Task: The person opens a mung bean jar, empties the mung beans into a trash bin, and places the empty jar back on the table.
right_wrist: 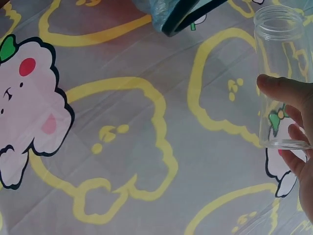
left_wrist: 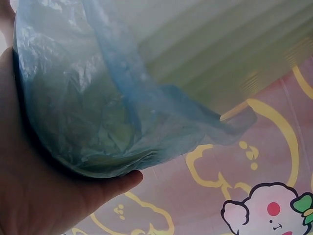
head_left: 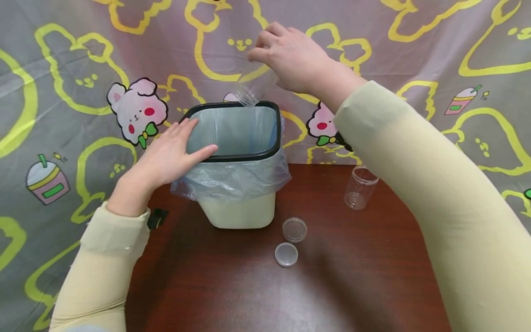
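A pale waste bin [head_left: 238, 214] with a black rim [head_left: 244, 157] and a bluish plastic liner [head_left: 232, 180] folded over it stands on the table. My left hand [head_left: 166, 154] rests on the rim's near left corner, fingers and thumb mostly straight; in the left wrist view that hand [left_wrist: 49, 191] lies along the lined rim. Above the bin's back edge, my right hand [head_left: 292, 57] holds a clear, lidless jar [head_left: 247, 94] tilted mouth-down. The right wrist view shows the see-through jar [right_wrist: 279, 58] with thumb and fingers around its body.
On the brown table [head_left: 249, 286], a second clear jar [head_left: 361, 189] stands at right near the curtain. A clear round lid [head_left: 294, 229] and a whitish disc [head_left: 286, 255] lie before the bin. A patterned curtain [head_left: 87, 60] hangs close behind.
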